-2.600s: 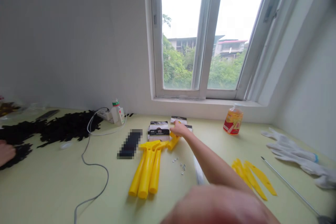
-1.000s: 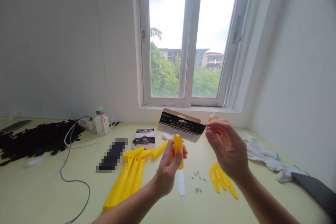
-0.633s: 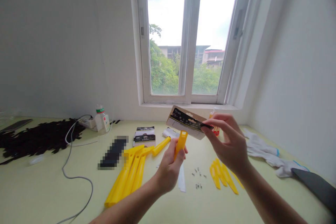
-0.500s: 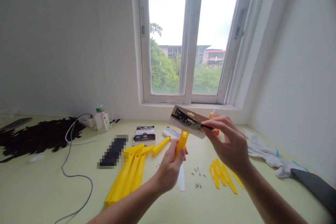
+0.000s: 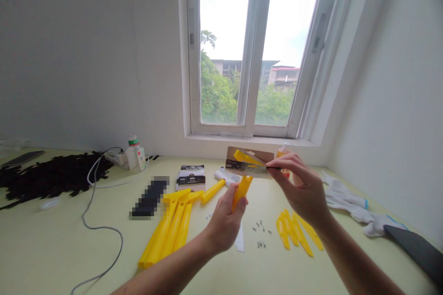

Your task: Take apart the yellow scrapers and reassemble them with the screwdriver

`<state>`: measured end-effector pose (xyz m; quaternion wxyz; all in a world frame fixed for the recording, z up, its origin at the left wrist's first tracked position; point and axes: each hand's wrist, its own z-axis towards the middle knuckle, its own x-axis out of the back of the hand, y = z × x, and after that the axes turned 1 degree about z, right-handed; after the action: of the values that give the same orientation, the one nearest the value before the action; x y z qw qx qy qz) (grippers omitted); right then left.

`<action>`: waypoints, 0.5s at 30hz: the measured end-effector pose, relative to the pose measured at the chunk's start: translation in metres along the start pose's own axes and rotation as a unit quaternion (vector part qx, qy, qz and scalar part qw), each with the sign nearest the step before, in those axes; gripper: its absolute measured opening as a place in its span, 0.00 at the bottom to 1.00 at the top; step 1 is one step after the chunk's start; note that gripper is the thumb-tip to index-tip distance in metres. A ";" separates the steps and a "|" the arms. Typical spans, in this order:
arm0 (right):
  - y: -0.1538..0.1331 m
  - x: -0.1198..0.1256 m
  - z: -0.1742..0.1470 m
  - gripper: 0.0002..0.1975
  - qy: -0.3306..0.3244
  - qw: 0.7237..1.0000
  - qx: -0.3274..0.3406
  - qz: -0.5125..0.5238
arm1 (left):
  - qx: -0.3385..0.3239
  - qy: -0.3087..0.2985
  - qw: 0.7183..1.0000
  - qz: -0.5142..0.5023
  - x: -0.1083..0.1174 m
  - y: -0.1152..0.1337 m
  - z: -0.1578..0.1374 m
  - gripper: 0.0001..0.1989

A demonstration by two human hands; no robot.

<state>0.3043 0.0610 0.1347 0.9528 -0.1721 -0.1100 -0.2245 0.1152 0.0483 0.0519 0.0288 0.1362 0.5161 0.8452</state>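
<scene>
My left hand (image 5: 226, 221) is wrapped round a yellow plastic handle (image 5: 243, 189), its top end poking up past the fingers. Just above that end, my right hand (image 5: 301, 184) pinches the right edge of a black and brown printed packaging card (image 5: 235, 166) with hang holes. A yellow strip (image 5: 247, 157) shows across the card; whether it is print, a reflection or a separate part, I cannot tell. Whether card and handle touch is also unclear. Below my hands lie small metal screws (image 5: 262, 228) and a white strip (image 5: 240, 239).
Yellow handles (image 5: 169, 230) lie left, flat yellow pieces (image 5: 296, 233) right. Behind are printed packs (image 5: 191, 179), a bottle (image 5: 134, 153) and another bottle (image 5: 282, 150). Black strips (image 5: 51, 175), a grey cable (image 5: 104, 228), white gloves (image 5: 346, 198) and a dark flat object (image 5: 415, 249) lie around.
The card has tilted in my right hand, so its print reads less clearly and a yellow strip now shows on it. My left hand has turned the handle slightly. The view has shifted a little.
</scene>
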 end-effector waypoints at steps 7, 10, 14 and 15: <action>-0.014 0.001 0.001 0.08 -0.007 0.991 0.062 -0.115 | -0.001 0.035 0.998 -0.060 0.000 -0.008 0.004 0.12; -0.009 0.006 0.002 0.06 0.006 0.998 -0.053 -0.022 | -0.009 0.041 0.996 -0.083 0.001 -0.007 0.004 0.14; 0.002 0.007 0.004 0.13 -0.050 0.974 -0.198 0.098 | -0.023 0.034 0.997 -0.073 0.002 -0.006 0.003 0.15; 0.004 0.007 0.004 0.15 -0.071 0.968 -0.213 0.112 | -0.025 0.034 0.997 -0.071 0.002 -0.007 0.003 0.15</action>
<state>0.3114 0.0633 0.1394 0.9030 -0.3979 -0.1069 -0.1219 0.1130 0.0543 0.0478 0.0746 0.0693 0.5040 0.8577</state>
